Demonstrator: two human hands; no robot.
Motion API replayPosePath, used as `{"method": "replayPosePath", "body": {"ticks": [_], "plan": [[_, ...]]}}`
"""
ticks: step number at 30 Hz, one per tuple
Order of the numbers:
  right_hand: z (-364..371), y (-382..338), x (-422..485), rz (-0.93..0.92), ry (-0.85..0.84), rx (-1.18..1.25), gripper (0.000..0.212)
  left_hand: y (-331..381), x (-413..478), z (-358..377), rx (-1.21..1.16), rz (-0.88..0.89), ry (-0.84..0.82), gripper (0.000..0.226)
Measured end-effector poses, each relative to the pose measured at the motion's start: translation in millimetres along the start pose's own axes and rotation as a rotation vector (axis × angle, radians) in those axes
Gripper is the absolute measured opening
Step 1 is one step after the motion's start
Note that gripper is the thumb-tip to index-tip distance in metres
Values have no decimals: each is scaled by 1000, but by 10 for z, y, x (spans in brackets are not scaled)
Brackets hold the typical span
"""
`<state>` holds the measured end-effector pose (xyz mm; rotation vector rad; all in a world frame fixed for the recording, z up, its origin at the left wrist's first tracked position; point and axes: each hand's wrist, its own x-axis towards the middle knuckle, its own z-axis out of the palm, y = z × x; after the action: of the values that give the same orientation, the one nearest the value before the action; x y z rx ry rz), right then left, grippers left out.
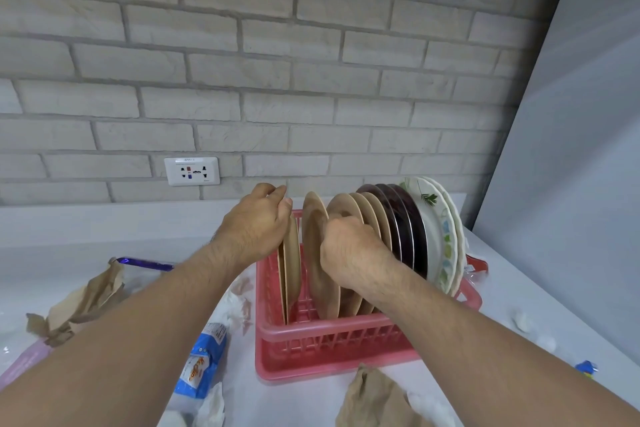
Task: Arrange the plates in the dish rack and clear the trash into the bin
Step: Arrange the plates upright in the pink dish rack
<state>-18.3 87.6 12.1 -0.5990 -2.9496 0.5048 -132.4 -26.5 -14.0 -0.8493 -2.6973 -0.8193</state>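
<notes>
A red plastic dish rack stands on the white counter with plates upright in it. My left hand grips the top rim of the leftmost beige plates, which stand at the rack's left end. My right hand holds the rim of a beige plate in the middle. Behind it stand more beige plates, dark brown plates and white floral plates at the right end. Trash lies around the rack on the counter.
Crumpled brown paper and a purple wrapper lie at the left. A blue snack packet and white tissue sit beside the rack. More brown paper lies in front, small scraps at the right. A brick wall with a socket stands behind.
</notes>
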Motion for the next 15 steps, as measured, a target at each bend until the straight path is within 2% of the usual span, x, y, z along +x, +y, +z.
{"method": "replayPosePath", "body": {"ticks": [4, 7, 14, 15], "plan": [[-7, 17, 12, -17, -57, -33, 18, -36, 15, 12, -2, 0, -1, 53], [-23, 60, 56, -95, 14, -100, 20, -34, 29, 21, -7, -4, 1, 53], [-75, 60, 4, -2, -47, -174, 10, 19, 28, 44, -25, 15, 2, 53], [-82, 56, -5, -29, -14, -195, 22, 23, 30, 46, -25, 16, 3, 53]]}}
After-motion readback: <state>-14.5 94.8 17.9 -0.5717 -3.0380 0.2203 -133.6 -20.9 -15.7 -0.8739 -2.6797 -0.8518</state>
